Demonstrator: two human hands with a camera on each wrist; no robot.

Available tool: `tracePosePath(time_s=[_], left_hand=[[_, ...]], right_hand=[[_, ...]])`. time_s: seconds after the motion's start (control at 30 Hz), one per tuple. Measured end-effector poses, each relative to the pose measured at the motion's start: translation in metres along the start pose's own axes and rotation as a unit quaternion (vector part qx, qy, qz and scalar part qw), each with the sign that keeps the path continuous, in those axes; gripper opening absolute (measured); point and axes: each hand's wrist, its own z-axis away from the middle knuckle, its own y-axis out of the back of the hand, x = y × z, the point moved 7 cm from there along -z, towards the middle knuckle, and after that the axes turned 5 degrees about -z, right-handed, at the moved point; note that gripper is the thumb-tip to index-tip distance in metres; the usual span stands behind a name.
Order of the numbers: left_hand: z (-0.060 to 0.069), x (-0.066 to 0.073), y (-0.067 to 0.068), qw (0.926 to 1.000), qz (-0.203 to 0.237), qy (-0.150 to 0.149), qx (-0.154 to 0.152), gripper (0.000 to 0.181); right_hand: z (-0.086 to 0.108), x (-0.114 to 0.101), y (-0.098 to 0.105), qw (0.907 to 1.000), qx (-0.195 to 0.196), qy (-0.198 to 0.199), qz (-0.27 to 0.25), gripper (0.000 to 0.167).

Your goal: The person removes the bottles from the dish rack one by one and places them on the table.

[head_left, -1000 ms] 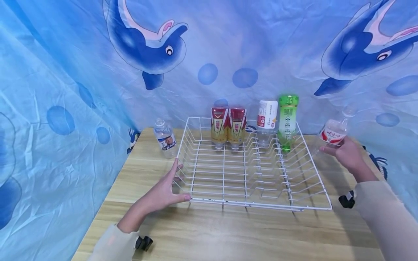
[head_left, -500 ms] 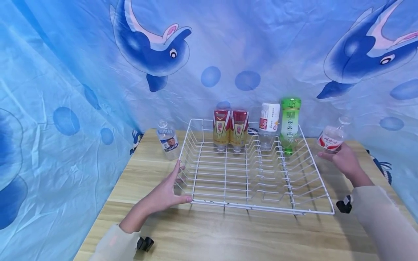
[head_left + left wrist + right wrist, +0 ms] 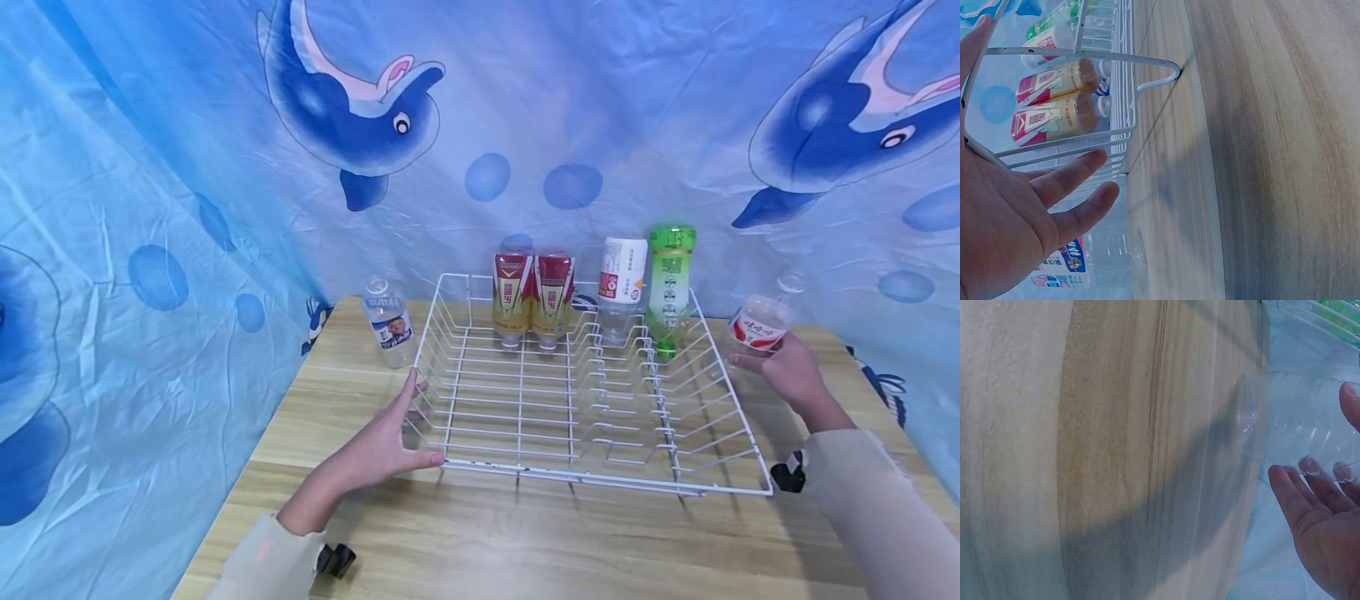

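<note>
White-coated wire makes up the dish rack [image 3: 570, 475] that we have in the middle of the tabletop [image 3: 487, 542], its near rim chipped in places. Our left hand [image 3: 390, 442] is spread at the near left corner: the thumb lies at the front rim, a finger reaches along the left side, and the left wrist view shows two lower fingers stretched out beside the wires. Our right hand [image 3: 791, 364] is on the other side, thumb and fingers curved round a clear red-labelled bottle [image 3: 759, 321], gripping it below the label. That bottle is neck up, just beside the rack's right side, over the far right part of the tabletop; we cannot tell whether its base bears fully on the wood.

Along the far side of the rack we count four bottles turned upside down: a red-and-gold bottle [image 3: 512, 296] and its twin [image 3: 552, 296], side by side, then a white-labelled bottle [image 3: 622, 267], then a green bottle [image 3: 670, 287] close to it on the right. Outside the rack, by its left side, a clear blue-labelled bottle [image 3: 392, 329] stands upright on the tabletop, beyond our left fingers. Behind everything we see a blue cloth [image 3: 600, 83] printed with cartoon dolphins [image 3: 315, 100] and darker ovals
</note>
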Motion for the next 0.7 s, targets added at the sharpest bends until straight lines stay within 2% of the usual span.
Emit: tracePosePath(time_s=[0.17,0.43,0.7], left_hand=[[-0.0019,-0.0003,-0.0028,1.0000,-0.002,-0.004,-0.005,0.129],[-0.0032,-0.0018,-0.0002,0.9999,-0.015,-0.003,-0.002,0.131],[-0.0029,-0.0025,-0.0007,1.0000,-0.008,-0.001,-0.004,0.131]], right_hand=[[0.0007,0.0039,-0.0004,0.9999,-0.010,-0.004,-0.013,0.083],[-0.0038,0.0047,-0.0024,0.9993,-0.018,-0.021,-0.025,0.088],[-0.0037,0.0053,-0.0059,0.9991,-0.017,-0.023,-0.032,0.085]])
